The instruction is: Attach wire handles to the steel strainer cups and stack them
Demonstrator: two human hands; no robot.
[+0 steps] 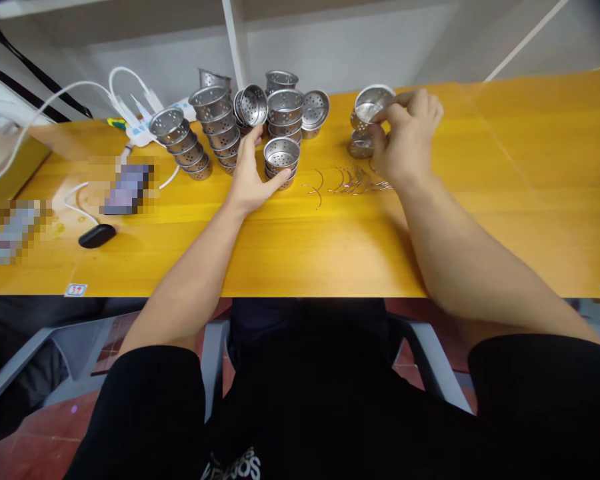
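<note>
My right hand (405, 130) is closed at the right rim of a perforated metal cup (363, 120), fingertips over the edge and thumb lower outside. Below that cup sits another metal cup (360, 145), partly hidden. My left hand (253, 173) has its thumb and fingers spread around the left and front of a short stack of perforated cups (281, 155), the thumb against its front. Between the hands, several thin curved metal wires (353, 180) lie scattered on the table. Some fingers of both hands are hidden.
Taller leaning cup stacks (180, 143) (220, 123) stand left of my left hand, with more cups (286, 110) behind. Further left are a power strip (143, 130) with white cables, a phone (129, 190) and a black oval device (97, 235). A wall closes off the yellow table (530, 200).
</note>
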